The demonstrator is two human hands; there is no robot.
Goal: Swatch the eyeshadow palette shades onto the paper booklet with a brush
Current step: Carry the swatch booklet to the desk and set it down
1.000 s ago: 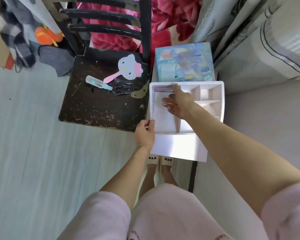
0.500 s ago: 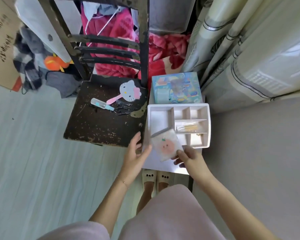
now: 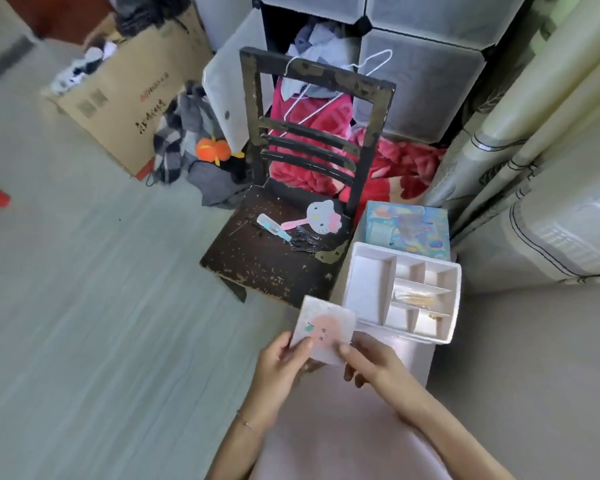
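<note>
both hands held a small pale card-like item with a peach drawing (image 3: 323,329) up in front of the person, just in front of the white divided tray (image 3: 454,308). the left hand (image 3: 278,368) pinched its lower left edge, thumb on the printed face and fingers curled behind. the right hand (image 3: 368,358) gripped the lower right corner the same way. it was probably the paper booklet, or else the palette's cover; the view did not settle which.

to do this step well, the person would likely need to set the item flat on a firm surface, perhaps the seat of the dark chair (image 3: 274,265), before opening it. a two-handed pinch at the bottom edge leaves the top free to flop. one hand should stay on the cover as an anchor while the other goes for a brush.

much was hard to read. no brush could be picked out with certainty; a clear packet with something yellowish (image 3: 414,298) lay in a middle compartment of the tray, its contents too blurred to name. no eyeshadow shades were visible anywhere. the colourful box (image 3: 409,226) behind the tray showed only a smeared print. the back of the held item and the fingers behind it were hidden.
</note>
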